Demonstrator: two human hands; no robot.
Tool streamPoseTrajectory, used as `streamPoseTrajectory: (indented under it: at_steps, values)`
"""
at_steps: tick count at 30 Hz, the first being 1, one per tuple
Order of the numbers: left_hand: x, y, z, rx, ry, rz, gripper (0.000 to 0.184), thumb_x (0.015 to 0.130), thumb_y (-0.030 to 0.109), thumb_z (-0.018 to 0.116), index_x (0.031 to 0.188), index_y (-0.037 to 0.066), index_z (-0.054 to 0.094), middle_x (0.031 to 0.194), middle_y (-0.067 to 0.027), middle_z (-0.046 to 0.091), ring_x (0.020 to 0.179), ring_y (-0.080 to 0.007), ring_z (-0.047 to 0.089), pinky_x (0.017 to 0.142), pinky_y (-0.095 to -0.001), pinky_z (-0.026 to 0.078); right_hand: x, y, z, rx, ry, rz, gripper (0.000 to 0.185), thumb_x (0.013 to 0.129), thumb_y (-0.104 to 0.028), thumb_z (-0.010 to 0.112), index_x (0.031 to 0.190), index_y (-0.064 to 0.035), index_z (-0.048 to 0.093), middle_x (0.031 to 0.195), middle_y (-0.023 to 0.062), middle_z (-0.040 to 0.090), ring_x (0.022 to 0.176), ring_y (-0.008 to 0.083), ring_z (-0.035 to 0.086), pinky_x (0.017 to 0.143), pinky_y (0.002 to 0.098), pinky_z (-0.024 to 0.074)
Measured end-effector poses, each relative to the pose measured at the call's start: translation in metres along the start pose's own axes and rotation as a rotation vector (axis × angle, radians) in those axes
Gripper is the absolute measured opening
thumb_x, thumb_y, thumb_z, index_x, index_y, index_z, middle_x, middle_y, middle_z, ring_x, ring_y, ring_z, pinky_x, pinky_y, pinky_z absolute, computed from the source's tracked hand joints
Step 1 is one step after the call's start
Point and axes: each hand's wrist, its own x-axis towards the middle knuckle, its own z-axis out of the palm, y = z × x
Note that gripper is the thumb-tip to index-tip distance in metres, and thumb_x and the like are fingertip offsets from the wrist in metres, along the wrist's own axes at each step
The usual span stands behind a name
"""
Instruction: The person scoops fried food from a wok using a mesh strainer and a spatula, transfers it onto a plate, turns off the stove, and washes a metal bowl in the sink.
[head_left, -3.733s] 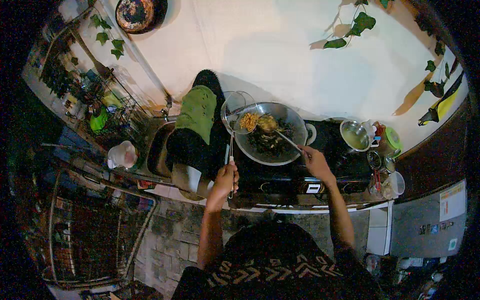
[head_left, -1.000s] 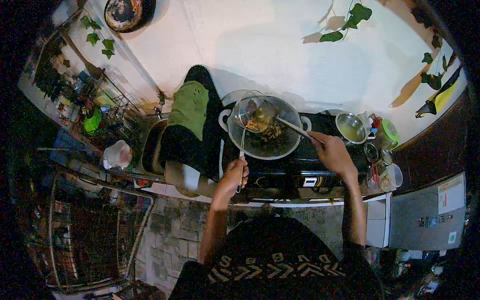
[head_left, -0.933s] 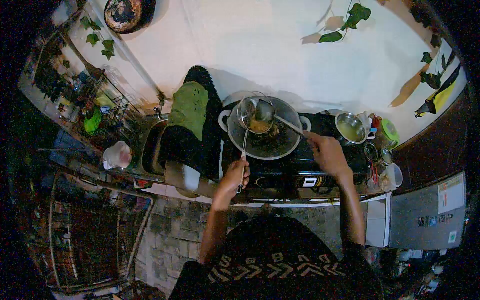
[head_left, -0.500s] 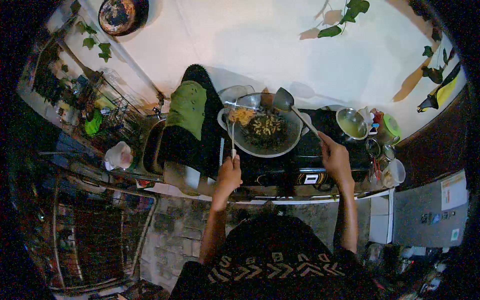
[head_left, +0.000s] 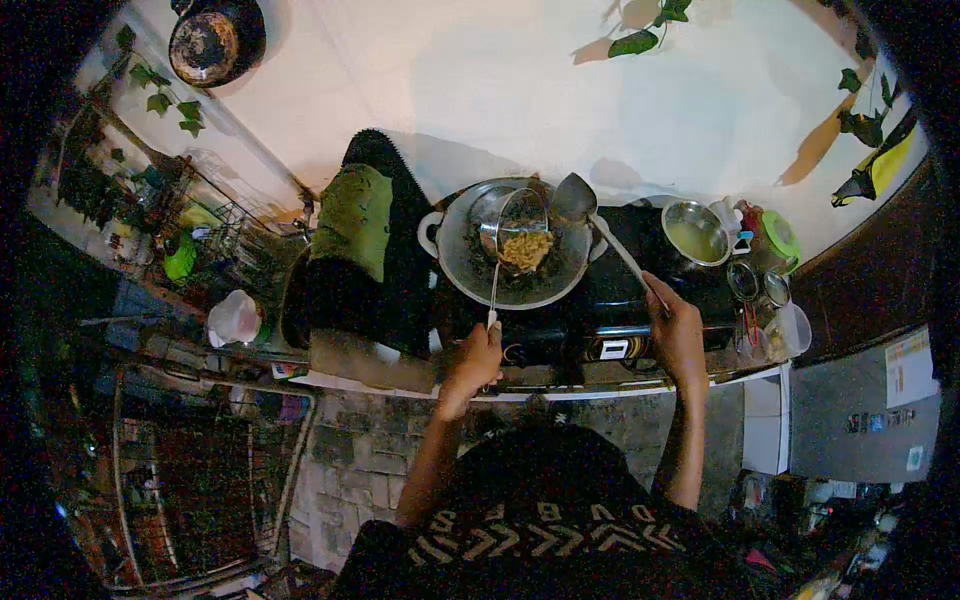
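My left hand (head_left: 474, 362) is closed round the handle of a wire strainer (head_left: 495, 290), whose round basket is over the wok (head_left: 462, 262). Golden fried pieces (head_left: 527, 250) lie in or right by the basket; the exact overlap is hard to make out. In my right hand (head_left: 677, 325) is the long handle of a spatula (head_left: 575, 198), its dark blade tilted up at the wok's right rim. The wok sits on a black stove (head_left: 640, 285) and has dark oil in it.
A metal bowl (head_left: 697, 233) with pale liquid stands on the right, near a green lid (head_left: 780, 240) and a clear plastic cup (head_left: 793, 330). Left of the wok is a green cloth (head_left: 350, 220) on a dark form. A pan (head_left: 205, 48) hangs on the wall.
The strainer has moved right, from the wok's left side to its middle, with the golden pieces now there. My left hand shifted slightly right. The spatula stays near the right rim.
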Motion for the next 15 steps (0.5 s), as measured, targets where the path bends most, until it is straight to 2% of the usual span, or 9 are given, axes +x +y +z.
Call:
streamPoseTrajectory:
  at_steps: [2, 3, 5, 6, 8, 12, 14, 15]
  values:
    - [0.006, -0.013, 0.005, -0.519, -0.158, -0.083, 0.039, 0.102, 0.044, 0.043, 0.103, 0.006, 0.052, 0.066, -0.0036, 0.053, 0.051, -0.0136, 0.054, 0.043, -0.0308, 0.042, 0.002, 0.001, -0.005, 0.014, -0.007, -0.006, 0.030, 0.097, -0.010, 0.056, 0.125, -0.0020, 0.062, 0.116, 0.0198, 0.067, 0.106, 0.0297, 0.067, 0.087, 0.0335, 0.0503]
    - [0.001, -0.006, -0.001, -0.521, -0.156, -0.081, 0.039, 0.102, 0.044, 0.043, 0.103, 0.006, 0.052, 0.066, -0.0036, 0.053, 0.051, -0.0136, 0.054, 0.043, -0.0308, 0.042, 0.002, 0.001, -0.006, 0.014, -0.007, -0.009, 0.030, 0.097, -0.010, 0.056, 0.125, -0.0020, 0.062, 0.116, 0.0198, 0.067, 0.106, 0.0297, 0.067, 0.087, 0.0335, 0.0503]
    - [-0.017, 0.015, -0.016, -0.748, -0.267, -0.147, 0.034, 0.102, 0.044, 0.045, 0.102, 0.010, 0.051, 0.066, 0.0023, 0.044, 0.046, -0.0093, 0.040, 0.041, -0.0254, 0.033, 0.002, 0.000, -0.006, 0.059, 0.048, -0.054, 0.030, 0.098, -0.012, 0.055, 0.125, -0.0009, 0.062, 0.119, 0.0194, 0.066, 0.109, 0.0284, 0.066, 0.091, 0.0321, 0.0486]
    - [-0.016, 0.012, -0.016, -0.749, -0.267, -0.147, 0.034, 0.102, 0.044, 0.045, 0.102, 0.010, 0.051, 0.066, 0.0023, 0.044, 0.046, -0.0093, 0.040, 0.041, -0.0254, 0.033, 0.002, -0.001, -0.007, 0.058, 0.047, -0.054, 0.030, 0.098, -0.012, 0.055, 0.125, -0.0009, 0.062, 0.119, 0.0194, 0.066, 0.109, 0.0284, 0.066, 0.091, 0.0321, 0.0486]
    - [-0.012, 0.002, -0.014, -1.068, -0.382, -0.111, 0.033, 0.102, 0.044, 0.047, 0.101, 0.012, 0.050, 0.064, 0.0033, 0.041, 0.045, -0.0074, 0.035, 0.040, -0.0241, 0.029, 0.005, -0.004, -0.010, 0.077, 0.010, 0.025, 0.031, 0.100, -0.014, 0.054, 0.127, 0.0002, 0.060, 0.121, 0.0182, 0.066, 0.110, 0.0248, 0.065, 0.095, 0.0314, 0.0466]
    - [0.000, -0.013, -0.022, -1.117, -0.382, -0.255, 0.031, 0.102, 0.044, 0.046, 0.100, 0.013, 0.050, 0.062, 0.0047, 0.038, 0.043, -0.0061, 0.033, 0.038, -0.0228, 0.028, 0.007, 0.004, -0.006, 0.189, 0.054, -0.039, 0.033, 0.101, -0.016, 0.052, 0.129, 0.0011, 0.059, 0.124, 0.0160, 0.065, 0.112, 0.0213, 0.062, 0.098, 0.0313, 0.0445]
    - [0.004, -0.028, -0.028, -1.475, -0.773, -0.112, 0.029, 0.103, 0.042, 0.045, 0.099, 0.013, 0.050, 0.061, 0.0060, 0.037, 0.042, -0.0050, 0.033, 0.036, -0.0215, 0.027, 0.009, 0.000, -0.006, 0.217, 0.072, -0.067, 0.034, 0.102, -0.017, 0.051, 0.130, 0.0017, 0.057, 0.126, 0.0150, 0.064, 0.115, 0.0199, 0.059, 0.100, 0.0312, 0.0428]
    - [0.006, -0.032, -0.027, -1.477, -0.768, -0.109, 0.029, 0.103, 0.042, 0.045, 0.099, 0.013, 0.050, 0.061, 0.0060, 0.037, 0.042, -0.0050, 0.033, 0.036, -0.0215, 0.027, 0.010, -0.002, -0.003, 0.220, 0.069, -0.072, 0.034, 0.102, -0.017, 0.051, 0.130, 0.0017, 0.057, 0.126, 0.0150, 0.064, 0.115, 0.0199, 0.059, 0.100, 0.0312, 0.0428]
